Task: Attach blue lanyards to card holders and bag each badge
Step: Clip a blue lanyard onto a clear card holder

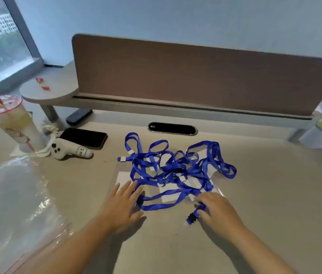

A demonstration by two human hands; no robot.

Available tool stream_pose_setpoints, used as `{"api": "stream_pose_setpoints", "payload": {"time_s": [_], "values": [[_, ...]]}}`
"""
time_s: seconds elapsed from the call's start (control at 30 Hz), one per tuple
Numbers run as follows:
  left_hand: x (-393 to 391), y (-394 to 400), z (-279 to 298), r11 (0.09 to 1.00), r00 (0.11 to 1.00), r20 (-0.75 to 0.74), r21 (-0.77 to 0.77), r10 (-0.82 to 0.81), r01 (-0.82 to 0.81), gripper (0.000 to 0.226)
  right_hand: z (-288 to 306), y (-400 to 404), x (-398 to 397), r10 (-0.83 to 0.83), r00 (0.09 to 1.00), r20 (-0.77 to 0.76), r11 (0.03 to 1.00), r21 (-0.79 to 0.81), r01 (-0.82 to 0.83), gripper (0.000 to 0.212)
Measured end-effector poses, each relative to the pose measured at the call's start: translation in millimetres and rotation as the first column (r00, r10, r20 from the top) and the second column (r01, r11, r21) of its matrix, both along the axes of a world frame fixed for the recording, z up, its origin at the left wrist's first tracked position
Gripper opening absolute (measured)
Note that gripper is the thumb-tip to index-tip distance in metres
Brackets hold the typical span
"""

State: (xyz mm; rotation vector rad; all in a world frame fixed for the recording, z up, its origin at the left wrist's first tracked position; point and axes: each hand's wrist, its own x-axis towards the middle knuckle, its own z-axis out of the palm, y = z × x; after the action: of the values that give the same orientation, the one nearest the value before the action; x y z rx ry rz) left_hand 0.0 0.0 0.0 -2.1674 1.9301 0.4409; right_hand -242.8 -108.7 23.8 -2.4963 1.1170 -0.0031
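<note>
Sorting step, nothing yet attached: blue lanyards (178, 169) lie tangled over clear card holders (168, 194) mid-desk (274, 204), left hand (121, 202) flat and released beside them, right hand (218, 210) apparently pinching one strap's clip end; next, free a single lanyard.

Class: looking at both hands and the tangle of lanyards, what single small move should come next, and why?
Probably lift the clip end by the right hand to draw one strap free: the blue lanyards lie tangled over the card holders, while the left hand rests flat.
</note>
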Motion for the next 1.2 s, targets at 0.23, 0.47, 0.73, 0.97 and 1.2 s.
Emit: {"api": "stream_pose_setpoints", "payload": {"time_s": [0.23,0.47,0.73,0.97,1.2], "values": [[-3.6,15.6,-33.1,0.998,0.992,-0.117,-0.050,0.042,-0.048,0.101,-46.9,8.2,2.4,0.172,0.978,-0.118,0.983,-0.049,-0.179,0.031],[3.3,23.9,-34.9,0.970,0.964,-0.155,-0.082,0.214,-0.229,0.122,-40.8,12.2,19.0,0.130,0.987,-0.099,0.991,0.003,-0.131,0.007],[22.7,7.5,-39.1,0.860,0.863,-0.135,-0.099,0.487,-0.501,0.111,-44.3,22.5,40.2,-0.100,0.988,0.119,0.958,0.279,0.063,0.025],[33.1,3.3,-47.5,0.812,0.821,-0.142,-0.129,0.553,-0.570,0.102,-39.1,24.8,60.7,-0.209,0.960,0.186,0.926,0.354,0.133,0.007],[40.5,12.8,-31.4,0.783,0.767,-0.158,0.128,0.622,-0.609,0.105,-37.0,28.9,74.1,-0.206,0.959,0.193,0.918,0.379,0.120,0.009]]}}
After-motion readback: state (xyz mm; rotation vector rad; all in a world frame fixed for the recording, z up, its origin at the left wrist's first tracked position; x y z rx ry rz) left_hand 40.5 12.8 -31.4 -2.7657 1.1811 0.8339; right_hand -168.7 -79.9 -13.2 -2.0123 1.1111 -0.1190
